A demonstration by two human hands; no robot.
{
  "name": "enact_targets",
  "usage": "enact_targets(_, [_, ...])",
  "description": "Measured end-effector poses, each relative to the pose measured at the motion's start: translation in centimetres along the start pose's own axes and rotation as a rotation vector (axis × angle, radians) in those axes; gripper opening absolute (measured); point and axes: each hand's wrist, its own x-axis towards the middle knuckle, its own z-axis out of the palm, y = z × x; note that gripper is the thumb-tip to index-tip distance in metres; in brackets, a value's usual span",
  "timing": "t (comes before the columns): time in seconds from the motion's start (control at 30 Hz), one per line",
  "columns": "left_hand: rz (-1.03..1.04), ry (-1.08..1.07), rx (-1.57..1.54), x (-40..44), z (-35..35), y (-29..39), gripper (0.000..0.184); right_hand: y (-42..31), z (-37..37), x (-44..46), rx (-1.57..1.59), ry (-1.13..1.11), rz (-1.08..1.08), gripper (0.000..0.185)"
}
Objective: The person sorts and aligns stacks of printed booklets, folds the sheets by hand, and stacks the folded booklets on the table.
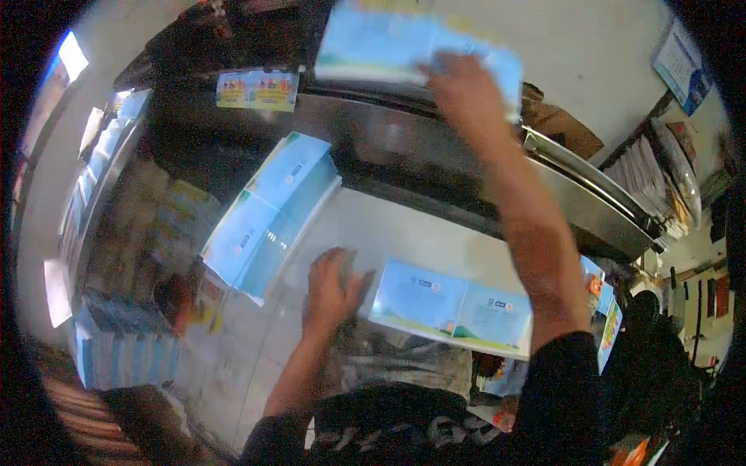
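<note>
My right hand [464,81] reaches far forward over light blue printed sheets [373,43] on the upper ledge. Both hand and sheets are blurred there, so I cannot make out whether the fingers grip a sheet or only touch it. My left hand [334,286] hovers low over the white work surface, thumb and fingers apart, holding nothing. To its right a printed sheet [420,299] with two blue panels and green hills lies near the front edge. On its left stands a thick stack of matching printed sheets [268,206], set at a slant.
A dark metal bar [373,140] crosses behind the white surface [404,221]. A small yellow and blue printed card [258,90] rests on the ledge. Bundled blue-edged stacks [128,353] stand lower left. Papers [645,179] fill a rack at right, near a calendar [682,66].
</note>
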Motion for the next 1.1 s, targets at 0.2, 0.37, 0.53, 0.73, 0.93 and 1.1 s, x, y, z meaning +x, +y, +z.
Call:
enact_targets(0.2, [0.057,0.04,0.016,-0.2,0.6,-0.6,0.045,-3.9,3.3,-8.3,0.122,-0.515,0.104,0.034])
enact_targets(0.37, [0.069,0.055,0.004,-0.3,0.6,0.3,0.041,-7.0,-7.5,-19.4,0.551,-0.95,0.259,0.056])
enact_targets(0.53, [0.022,-0.016,0.119,-0.4,0.9,0.8,0.038,-11.9,-18.1,-27.2,0.335,-0.963,-0.001,0.069])
enact_targets(0.73, [0.072,0.028,0.079,-0.4,0.7,0.5,0.031,-7.3,-19.1,-26.8,0.787,-1.134,0.317,0.048])
enact_targets(0.93, [0.077,0.043,0.05,-0.4,1.1,-0.1,0.029,7.2,-19.3,-21.7,0.273,-0.93,0.601,0.025])
enact_targets(1.1, [0.07,0.047,0.09,-0.1,1.1,0.6,0.027,17.3,-16.4,-21.4,-0.159,-0.133,0.537,0.038])
